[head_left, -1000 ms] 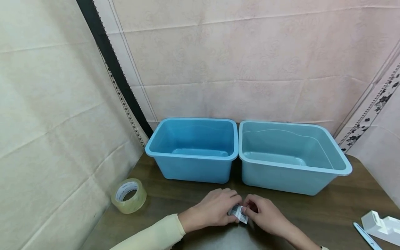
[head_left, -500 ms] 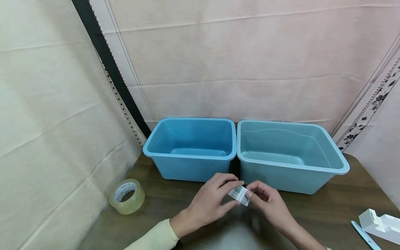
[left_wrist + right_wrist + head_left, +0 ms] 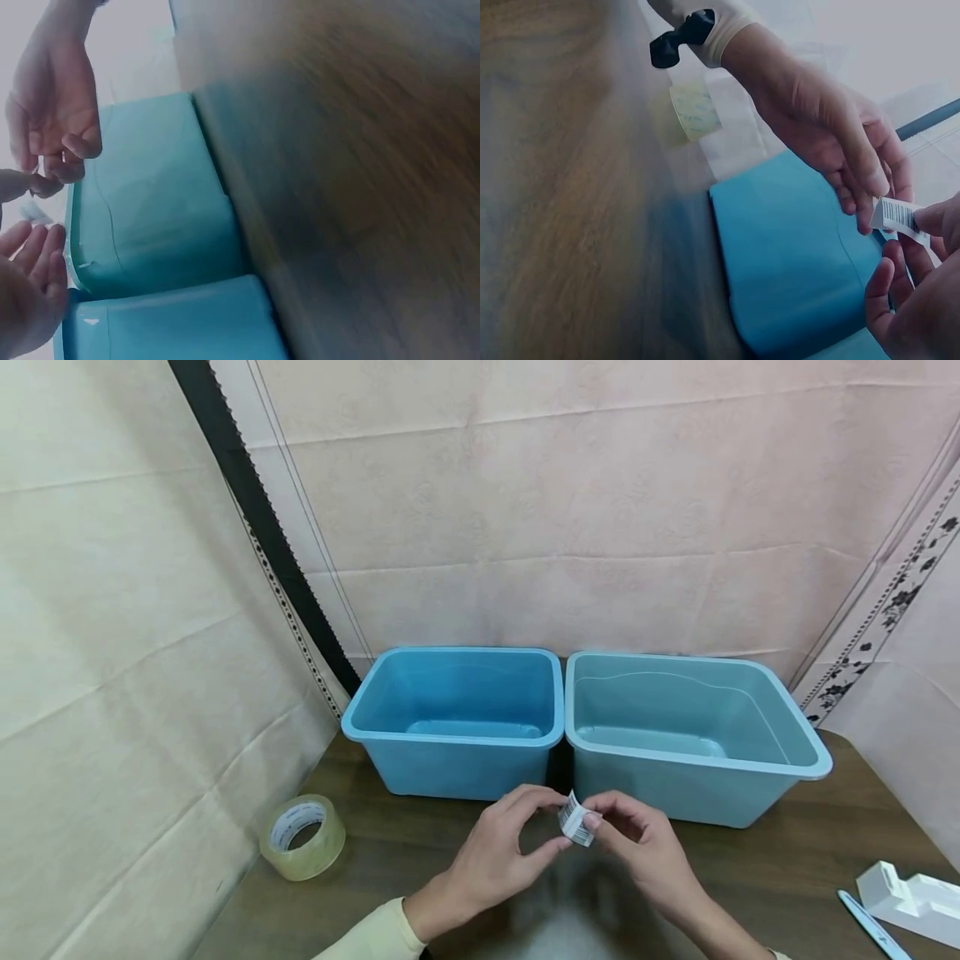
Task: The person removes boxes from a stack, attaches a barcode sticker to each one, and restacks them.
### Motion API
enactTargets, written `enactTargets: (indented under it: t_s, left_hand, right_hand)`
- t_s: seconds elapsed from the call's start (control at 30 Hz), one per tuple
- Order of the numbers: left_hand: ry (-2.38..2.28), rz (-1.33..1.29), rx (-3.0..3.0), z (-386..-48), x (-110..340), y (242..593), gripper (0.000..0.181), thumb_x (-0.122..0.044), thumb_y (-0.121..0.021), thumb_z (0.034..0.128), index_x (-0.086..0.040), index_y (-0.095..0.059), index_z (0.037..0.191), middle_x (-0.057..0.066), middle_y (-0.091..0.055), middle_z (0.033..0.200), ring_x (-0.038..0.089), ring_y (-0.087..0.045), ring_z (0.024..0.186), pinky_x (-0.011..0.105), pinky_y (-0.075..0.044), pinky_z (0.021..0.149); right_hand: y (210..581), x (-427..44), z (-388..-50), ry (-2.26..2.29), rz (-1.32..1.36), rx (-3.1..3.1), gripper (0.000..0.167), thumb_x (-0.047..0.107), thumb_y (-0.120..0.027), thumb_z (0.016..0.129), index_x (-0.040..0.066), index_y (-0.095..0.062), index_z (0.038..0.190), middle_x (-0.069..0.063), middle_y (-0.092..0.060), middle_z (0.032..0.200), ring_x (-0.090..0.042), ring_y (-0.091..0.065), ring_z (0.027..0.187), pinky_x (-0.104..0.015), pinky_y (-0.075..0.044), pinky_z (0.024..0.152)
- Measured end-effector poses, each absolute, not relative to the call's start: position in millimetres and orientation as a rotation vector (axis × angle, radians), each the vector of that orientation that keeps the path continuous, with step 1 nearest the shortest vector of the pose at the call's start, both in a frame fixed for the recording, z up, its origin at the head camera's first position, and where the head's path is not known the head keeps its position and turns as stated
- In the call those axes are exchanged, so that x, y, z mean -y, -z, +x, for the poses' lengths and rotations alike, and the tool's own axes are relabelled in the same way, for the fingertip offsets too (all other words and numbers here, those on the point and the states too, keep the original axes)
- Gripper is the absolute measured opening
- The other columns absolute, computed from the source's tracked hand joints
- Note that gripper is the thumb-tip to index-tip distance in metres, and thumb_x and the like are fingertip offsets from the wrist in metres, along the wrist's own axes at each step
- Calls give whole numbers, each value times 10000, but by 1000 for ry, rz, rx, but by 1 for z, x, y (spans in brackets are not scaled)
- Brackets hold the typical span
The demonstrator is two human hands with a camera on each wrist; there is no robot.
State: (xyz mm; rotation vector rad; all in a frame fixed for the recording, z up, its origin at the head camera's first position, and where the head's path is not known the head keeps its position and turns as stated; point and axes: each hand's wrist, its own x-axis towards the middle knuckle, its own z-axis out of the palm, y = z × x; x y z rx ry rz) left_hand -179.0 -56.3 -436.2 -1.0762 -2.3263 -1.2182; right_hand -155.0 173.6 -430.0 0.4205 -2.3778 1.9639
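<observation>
A small white barcode label (image 3: 576,821), bent along its length, is held up above the table between the two hands. My right hand (image 3: 647,853) pinches its right end between thumb and index finger. On the other side, my left hand (image 3: 491,852) has its thumb and index finger spread apart, with the tips close to the label's left edges. In the right wrist view the left thumb tip comes right up to the label (image 3: 895,214); whether it touches cannot be told. The left wrist view shows the label only as a pale blur.
Behind the hands stand a blue bin (image 3: 457,768) and a paler teal bin (image 3: 652,785), side by side. A roll of clear tape (image 3: 303,852) lies at left. At right are a light blue pen-like tool (image 3: 873,925) and a white block-shaped piece (image 3: 911,902).
Both hands have lifted the label off the table, toward the bins. The left fingers have spread apart from their earlier hold, and the label has turned and bent more.
</observation>
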Motion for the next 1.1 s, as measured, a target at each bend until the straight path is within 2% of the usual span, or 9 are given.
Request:
enactTargets:
  t_s: [0.17, 0.3, 0.5, 0.6, 0.77, 1.1]
  left_hand:
    - [1581, -1030, 2336, -179, 56, 437, 403, -263, -794, 963, -229, -661, 1342, -48, -741, 1254, 86, -757, 1071, 275, -626, 913]
    - [1660, -942, 2386, -178, 55, 437, 372, -329, -793, 960, -221, -699, 1303, -63, -778, 1203, 28, -758, 1019, 279, -626, 909]
    - [1655, -917, 2417, -179, 53, 439, 303, -345, -772, 981, -225, -733, 1256, -62, -796, 1166, 6, -752, 972, 294, -633, 894]
    - [1671, -945, 2409, -180, 53, 442, 263, -335, -748, 1002, -231, -736, 1243, -46, -798, 1162, 13, -755, 964, 264, -630, 876]
    - [1698, -950, 2414, -182, 52, 440, 246, -327, -733, 1013, -221, -745, 1234, -42, -799, 1157, 11, -753, 962, 221, -616, 863]
    - [1802, -881, 2442, -181, 54, 441, 258, -337, -763, 989, -223, -738, 1220, -47, -787, 1174, 39, -748, 987, 250, -615, 895]
  right_hand:
    - [434, -173, -157, -1909, 560, 2361, 153, 168, -651, 1060, 103, -726, 1176, -60, -732, 1075, -170, -681, 907, -294, -612, 796]
    - [436, -172, -157, -1884, 630, 2351, 135, 149, -651, 1057, 115, -741, 1152, -73, -727, 1081, -190, -680, 909, -288, -612, 779]
    - [434, -170, -156, -1780, 599, 2396, 105, 170, -686, 1037, 189, -763, 1104, -32, -723, 1055, -170, -660, 869, -303, -589, 706]
    - [434, -170, -156, -1752, 594, 2410, 106, 189, -693, 1034, 211, -770, 1102, -16, -727, 1042, -185, -665, 858, -305, -585, 693]
    - [431, -169, -157, -1712, 586, 2413, 102, 216, -699, 1032, 228, -775, 1098, 0, -734, 1037, -193, -663, 835, -295, -576, 680]
    - [432, -176, -156, -1683, 489, 2454, 83, 233, -704, 1030, 236, -773, 1076, 1, -745, 1055, -138, -665, 842, -292, -585, 688]
